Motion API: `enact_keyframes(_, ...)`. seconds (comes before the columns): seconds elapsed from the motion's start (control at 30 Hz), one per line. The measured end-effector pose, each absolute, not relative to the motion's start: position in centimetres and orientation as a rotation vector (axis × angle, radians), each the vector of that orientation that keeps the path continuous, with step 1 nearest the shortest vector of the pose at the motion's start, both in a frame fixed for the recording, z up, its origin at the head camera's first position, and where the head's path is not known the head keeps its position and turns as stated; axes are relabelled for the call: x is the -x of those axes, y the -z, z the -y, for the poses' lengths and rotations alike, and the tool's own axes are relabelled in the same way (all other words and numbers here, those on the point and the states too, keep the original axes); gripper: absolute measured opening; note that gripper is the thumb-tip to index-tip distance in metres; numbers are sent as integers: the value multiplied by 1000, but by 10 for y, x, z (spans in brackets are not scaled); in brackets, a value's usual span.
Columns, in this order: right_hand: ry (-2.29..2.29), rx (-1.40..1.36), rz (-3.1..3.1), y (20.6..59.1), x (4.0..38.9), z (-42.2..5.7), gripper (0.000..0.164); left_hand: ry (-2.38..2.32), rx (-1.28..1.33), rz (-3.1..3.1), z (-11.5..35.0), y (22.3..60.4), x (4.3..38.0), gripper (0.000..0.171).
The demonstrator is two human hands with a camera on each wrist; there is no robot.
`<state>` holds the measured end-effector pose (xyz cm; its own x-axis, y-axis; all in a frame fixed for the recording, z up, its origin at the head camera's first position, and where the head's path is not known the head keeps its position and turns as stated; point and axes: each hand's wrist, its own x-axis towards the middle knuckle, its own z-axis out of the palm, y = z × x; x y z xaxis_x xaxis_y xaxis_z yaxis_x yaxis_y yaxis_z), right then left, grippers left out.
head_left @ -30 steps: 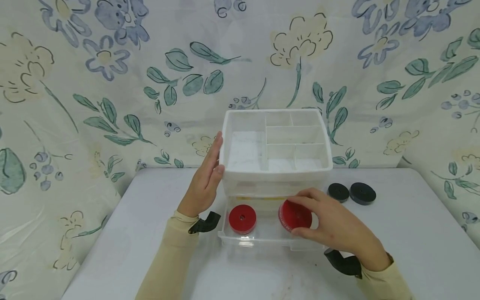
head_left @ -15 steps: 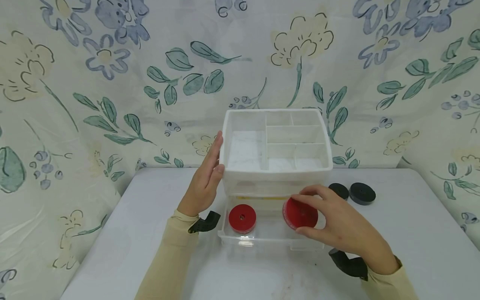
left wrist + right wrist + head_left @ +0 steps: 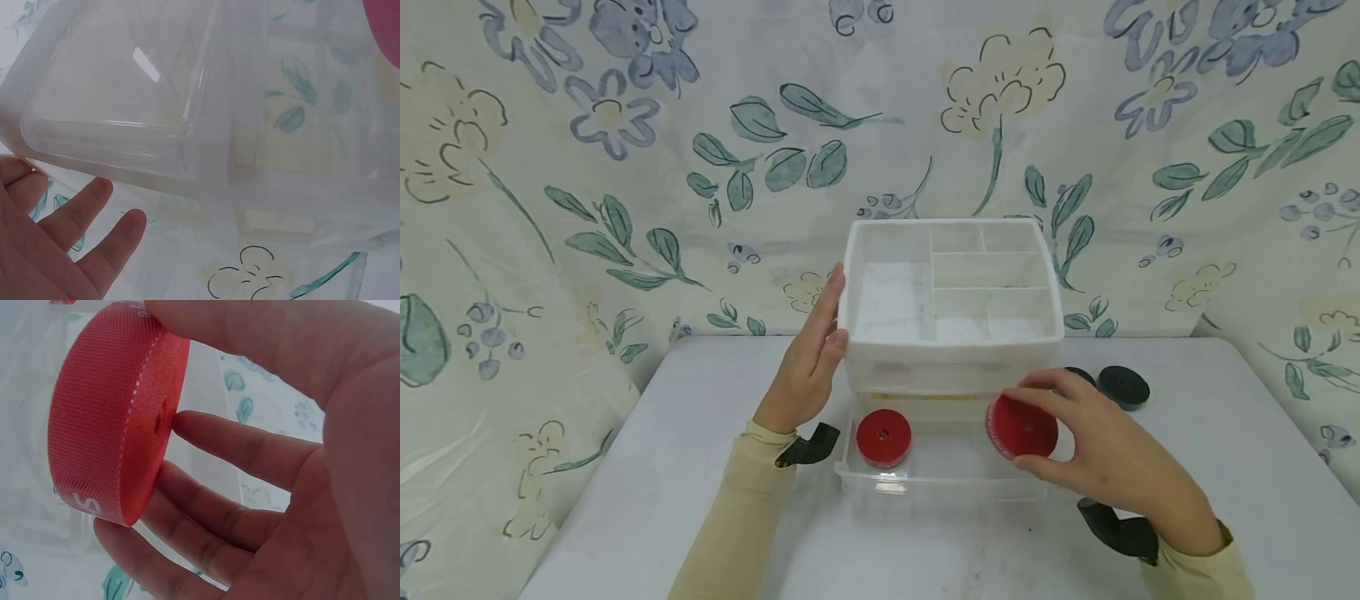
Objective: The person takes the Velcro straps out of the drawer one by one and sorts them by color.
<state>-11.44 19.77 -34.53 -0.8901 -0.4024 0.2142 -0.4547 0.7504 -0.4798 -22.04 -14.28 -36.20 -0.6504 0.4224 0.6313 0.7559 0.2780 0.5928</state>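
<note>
In the head view my right hand [image 3: 1108, 446] pinches a red roll of woven tape [image 3: 1021, 427] between thumb and fingers, tilted over the right part of a clear pulled-out drawer [image 3: 947, 457]. The right wrist view shows white lettering on the roll's [image 3: 94, 412] outer layer and a small hole through its centre. A second red roll [image 3: 883, 438] lies flat at the drawer's left. My left hand [image 3: 800, 379] rests with straight fingers against the left side of the white plastic organizer [image 3: 951, 365]. In the left wrist view, those fingers [image 3: 122, 240] are spread beside the translucent wall.
Open compartments [image 3: 895, 292] of different sizes divide the organizer's top. To its right, two black rolls lie on the white table: one [image 3: 1123, 388] in full view, another [image 3: 1080, 374] partly behind my right hand. A floral cloth [image 3: 880, 108] hangs behind the table.
My right hand has carried the red roll rightward across the drawer, now covering more of the nearer black roll. The left hand, organizer and other red roll stay put.
</note>
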Motion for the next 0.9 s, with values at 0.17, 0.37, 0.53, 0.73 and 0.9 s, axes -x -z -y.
enact_keyframes(0.17, -815, -701, 2826, 344, 113, -205, 67, 1325, 1063, 2208, 143, 363, 221, 61)
enact_keyframes(0.37, -820, -652, 2849, 339, 110, -216, 68, 1323, 1060, 2209, 143, 363, 221, 61)
enact_keyframes(0.53, -832, -627, 2860, 337, 108, -226, 70, 1320, 1071, 2199, 143, 363, 221, 61)
enact_keyframes(0.73, -836, -617, 2866, 337, 110, -236, 70, 1317, 1070, 2204, 142, 363, 221, 61)
enact_keyframes(0.9, -844, -606, 2857, 338, 111, -244, 69, 1321, 1074, 2202, 142, 363, 221, 62)
